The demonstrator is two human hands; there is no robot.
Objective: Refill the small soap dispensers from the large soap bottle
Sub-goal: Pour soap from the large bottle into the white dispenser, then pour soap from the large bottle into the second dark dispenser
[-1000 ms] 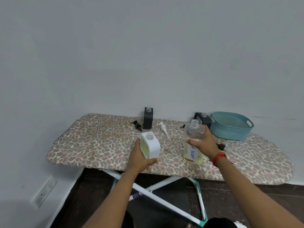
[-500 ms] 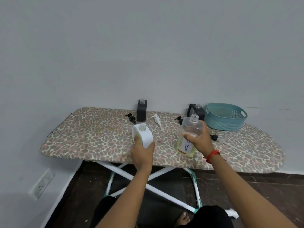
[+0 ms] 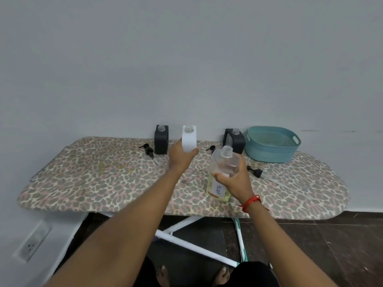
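My left hand [image 3: 180, 157] is stretched to the back of the ironing board [image 3: 99, 172] and grips a small white soap dispenser [image 3: 189, 139], upright, its neck uncapped. My right hand [image 3: 235, 181] grips the large clear soap bottle [image 3: 222, 172], which stands uncapped on the board with yellow liquid low inside and a label reading SOAP. Two black dispensers stand uncapped by the wall, one [image 3: 161, 139] left of the white one, the other [image 3: 235, 140] to its right.
A teal plastic basket [image 3: 271, 145] sits at the back right. Loose pump heads lie on the board: a black one [image 3: 148, 150] at the left, another [image 3: 211, 148] behind the large bottle, a third with a long tube [image 3: 257, 172] at the right. A wall socket [image 3: 32, 243] is low left.
My left hand has carried the white dispenser from the front middle of the board away to the back, between the two black dispensers. My right hand stays on the large bottle.
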